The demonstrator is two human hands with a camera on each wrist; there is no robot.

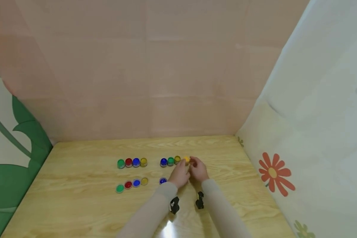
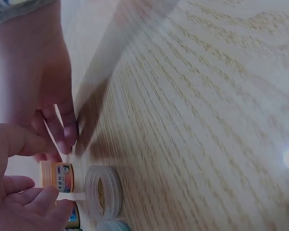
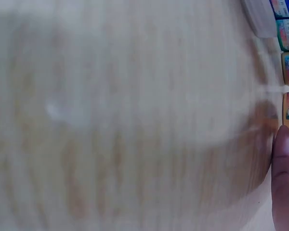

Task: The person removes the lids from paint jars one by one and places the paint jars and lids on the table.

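Note:
My left hand (image 1: 179, 174) and right hand (image 1: 198, 169) are close together around a small orange paint jar (image 1: 186, 160) at the right end of the back row. Fingertips of the right hand (image 3: 285, 178) touch the jar's side in the right wrist view. My left thumb and loosely bent fingers hover beside the same jar (image 2: 58, 175) in the left wrist view, with its label showing between them. A dark yellow jar (image 1: 177, 160) stands just left of it, followed by a green jar (image 1: 171, 161) and a blue jar (image 1: 163, 162).
Farther left, a second group has green (image 1: 120, 163), red (image 1: 129, 162), blue (image 1: 136, 162) and yellow (image 1: 143, 162) jars. Matching round lids (image 1: 128, 184) lie in front. A blue lid (image 1: 163, 180) lies beside my left wrist; a clear-rimmed lid (image 2: 104, 192) lies near the jars.

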